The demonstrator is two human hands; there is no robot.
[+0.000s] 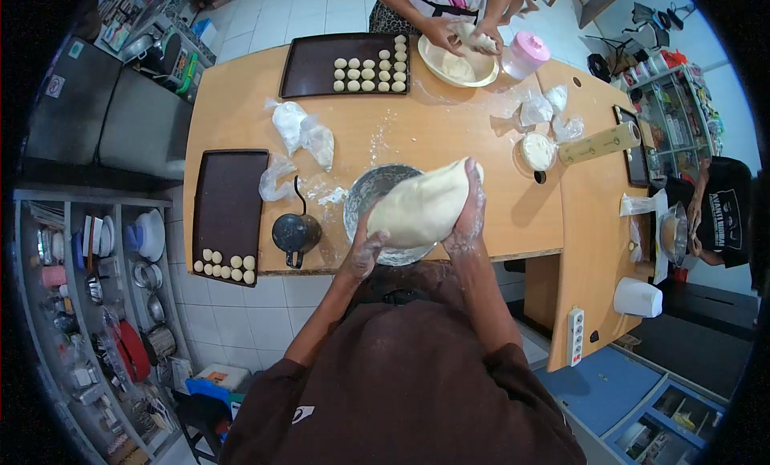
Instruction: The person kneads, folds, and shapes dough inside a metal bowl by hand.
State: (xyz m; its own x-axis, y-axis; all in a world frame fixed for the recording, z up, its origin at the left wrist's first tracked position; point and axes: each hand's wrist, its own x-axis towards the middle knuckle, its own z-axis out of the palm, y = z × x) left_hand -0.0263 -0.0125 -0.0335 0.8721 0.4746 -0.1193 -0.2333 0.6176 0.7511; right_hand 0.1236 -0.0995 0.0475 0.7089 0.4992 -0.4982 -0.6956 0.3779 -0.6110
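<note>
A big, smooth, pale lump of dough [421,208] is held up between both my hands over a metal mixing bowl [370,182] dusted with flour. My left hand [369,248] grips its lower left end. My right hand [468,216] is wrapped around the right end, with flour on the skin. The dough covers much of the bowl's opening. Just left of the bowl stands a dark metal mixer part with a hook [297,232]. Flour is scattered on the wood beside it.
Dark trays [309,64] [228,172] hold several dough balls. Flour bags [301,132] lie between them. Across the table another person's hands [473,38] work dough over a yellowish bowl [429,57]. A flour tub [537,150], a roll [597,144] and a power strip [575,337] are to the right.
</note>
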